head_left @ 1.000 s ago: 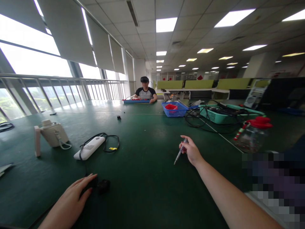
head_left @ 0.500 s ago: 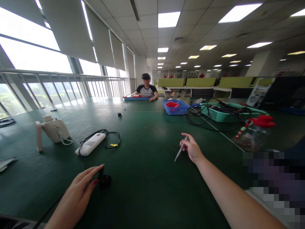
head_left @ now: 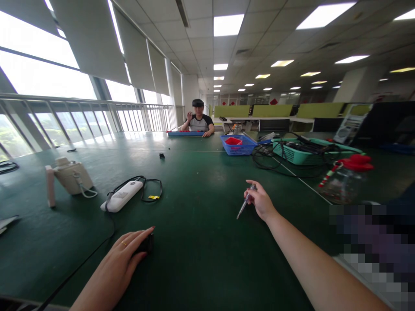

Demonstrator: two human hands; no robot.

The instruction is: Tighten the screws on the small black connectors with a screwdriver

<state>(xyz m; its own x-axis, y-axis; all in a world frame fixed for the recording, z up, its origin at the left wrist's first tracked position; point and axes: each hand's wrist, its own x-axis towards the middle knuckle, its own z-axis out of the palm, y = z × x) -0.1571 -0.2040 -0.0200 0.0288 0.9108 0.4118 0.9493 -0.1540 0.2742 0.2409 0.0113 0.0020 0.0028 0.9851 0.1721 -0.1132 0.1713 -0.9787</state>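
Observation:
My right hand [head_left: 262, 202] is closed around a slim screwdriver [head_left: 244, 205] with a clear handle, its tip pointing down-left just above the green table [head_left: 201, 181]. My left hand [head_left: 119, 259] lies low at the near left, fingers stretched over a small black plug-like object [head_left: 147, 244] on the table. A black cable [head_left: 84, 261] trails from there toward me and up to a white power strip [head_left: 121, 196].
A cream device [head_left: 69, 177] stands at the left. A blue basket [head_left: 238, 146], a teal basket of cables [head_left: 304, 153] and a clear jar with a red lid [head_left: 345, 179] sit at the right. Another person [head_left: 198, 120] sits at the far end.
My left hand has slid right and forward over the black object, which moved with it. My right hand barely shifted. The far person raised a hand.

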